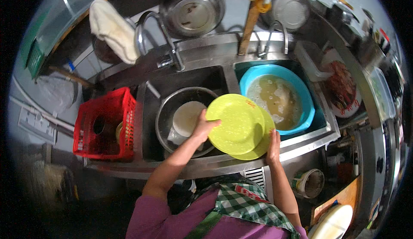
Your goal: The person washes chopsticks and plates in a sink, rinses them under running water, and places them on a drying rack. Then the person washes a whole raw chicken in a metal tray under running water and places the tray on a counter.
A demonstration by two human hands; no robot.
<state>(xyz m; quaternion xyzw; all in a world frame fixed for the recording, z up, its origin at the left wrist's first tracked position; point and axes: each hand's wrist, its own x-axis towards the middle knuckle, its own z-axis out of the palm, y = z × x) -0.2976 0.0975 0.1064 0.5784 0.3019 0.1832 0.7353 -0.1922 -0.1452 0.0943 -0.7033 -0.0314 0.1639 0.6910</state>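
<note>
Two yellow-green plates overlap in front of me, above the divider and front edge of the double sink. My left hand (205, 127) grips the upper plate (237, 124) by its left rim, with the thumb on top. On the right, my right hand (273, 147) holds the rim of the lower plate (253, 153), which is mostly hidden beneath the upper one. Drops or suds dot the upper plate. Behind them, a light-blue plastic basin (308, 109) of cloudy, sudsy water fills the right sink. In the left sink is a round metal basin (161, 109) with a white round dish (188, 118) inside.
A red plastic crate (127, 126) stands left of the sink. Two curved faucets (169, 42) (267, 42) rise behind the basins. A white cloth (113, 29) hangs at the upper left. Right of the sink are a clear plastic container (311, 61) and a plate of reddish food (340, 84).
</note>
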